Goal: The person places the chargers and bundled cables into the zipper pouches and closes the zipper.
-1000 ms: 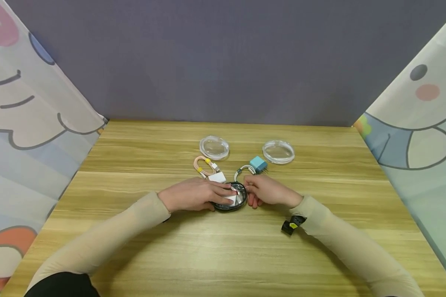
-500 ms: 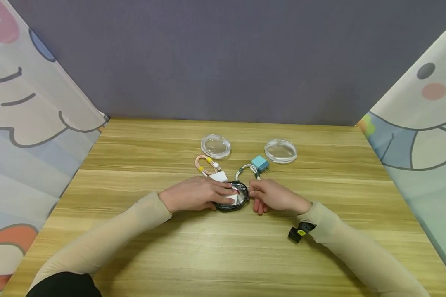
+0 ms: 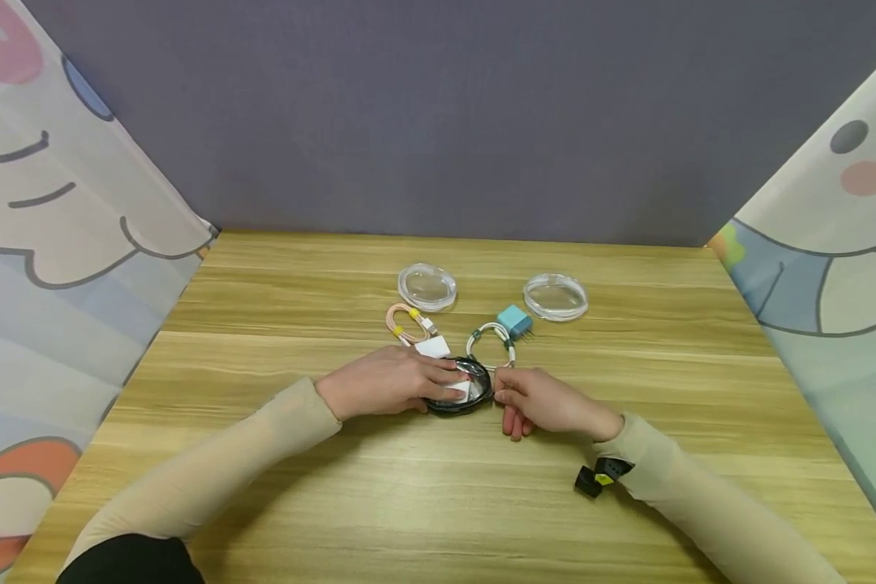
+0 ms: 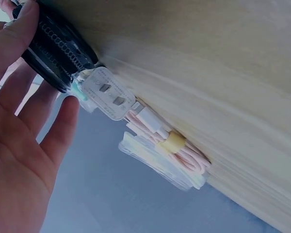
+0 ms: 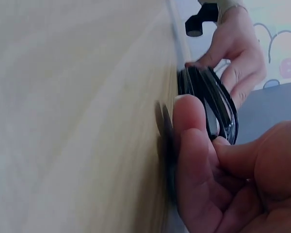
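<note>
A small oval zip pouch (image 3: 476, 396) with a black rim and a see-through top lies on the table. Something white (image 3: 458, 391) shows through that top. My left hand (image 3: 390, 380) holds the pouch from the left, fingers spread over it; in the left wrist view a zipper (image 4: 63, 43) runs along its black side. At the pouch's right rim, my right hand (image 3: 543, 399) pinches the zipper with thumb and forefinger, the pull itself hidden by the fingertips. In the right wrist view the remaining fingers (image 5: 194, 160) are curled close to the tabletop.
Behind the pouch lie a white charger plug (image 3: 433, 347), a coiled pink cable (image 3: 396, 326) with yellow ties, a coiled white cable (image 3: 470, 344) and a blue charger plug (image 3: 514, 319). Two clear round cases (image 3: 427, 287) sit farther back, before a grey panel (image 3: 438, 122).
My right hand has moved along the pouch's right rim, toward me and a little rightward, uncovering more of the white cable coil. My left hand stays on the pouch.
</note>
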`<action>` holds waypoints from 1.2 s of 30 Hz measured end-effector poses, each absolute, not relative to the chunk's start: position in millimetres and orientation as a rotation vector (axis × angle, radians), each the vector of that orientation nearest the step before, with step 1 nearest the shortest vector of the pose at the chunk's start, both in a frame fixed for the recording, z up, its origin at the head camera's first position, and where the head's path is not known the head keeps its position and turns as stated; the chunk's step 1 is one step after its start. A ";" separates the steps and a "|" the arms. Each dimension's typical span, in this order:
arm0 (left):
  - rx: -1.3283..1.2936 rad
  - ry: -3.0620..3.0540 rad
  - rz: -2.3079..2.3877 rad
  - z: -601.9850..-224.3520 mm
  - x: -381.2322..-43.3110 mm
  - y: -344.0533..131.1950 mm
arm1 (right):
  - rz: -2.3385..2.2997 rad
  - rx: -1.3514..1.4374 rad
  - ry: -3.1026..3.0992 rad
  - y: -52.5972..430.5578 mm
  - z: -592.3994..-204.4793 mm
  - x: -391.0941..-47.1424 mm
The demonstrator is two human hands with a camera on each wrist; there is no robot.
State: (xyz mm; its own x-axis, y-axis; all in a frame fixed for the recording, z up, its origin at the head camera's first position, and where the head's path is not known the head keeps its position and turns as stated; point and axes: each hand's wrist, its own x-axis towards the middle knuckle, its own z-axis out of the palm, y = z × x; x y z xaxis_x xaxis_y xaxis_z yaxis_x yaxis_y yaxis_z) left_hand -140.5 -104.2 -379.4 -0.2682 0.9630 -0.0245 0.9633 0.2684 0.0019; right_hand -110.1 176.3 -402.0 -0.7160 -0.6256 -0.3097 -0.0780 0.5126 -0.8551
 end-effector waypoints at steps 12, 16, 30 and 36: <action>1.891 2.490 -0.020 -380.4 -139.9 -103.4 | -1.200 -0.556 2.205 172.9 -405.5 -104.4; 1.920 2.492 0.047 -380.2 -139.3 -103.8 | -1.202 -0.537 2.245 174.0 -405.9 -109.2; 1.929 2.452 0.206 -382.8 -140.0 -99.5 | -1.179 -0.487 2.333 169.4 -405.4 -128.0; 1.939 2.428 0.107 -382.7 -142.6 -100.8 | -1.163 -0.480 2.337 165.5 -404.7 -134.8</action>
State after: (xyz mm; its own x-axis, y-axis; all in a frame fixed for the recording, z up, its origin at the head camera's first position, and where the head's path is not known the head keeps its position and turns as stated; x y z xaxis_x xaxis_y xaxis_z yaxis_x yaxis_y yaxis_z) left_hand -142.6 -100.8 -382.7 -0.2219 0.9749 0.0174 0.9727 0.2201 0.0740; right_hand -134.8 165.5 -404.7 -0.8218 -0.5051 -0.2635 -0.0944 0.5769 -0.8113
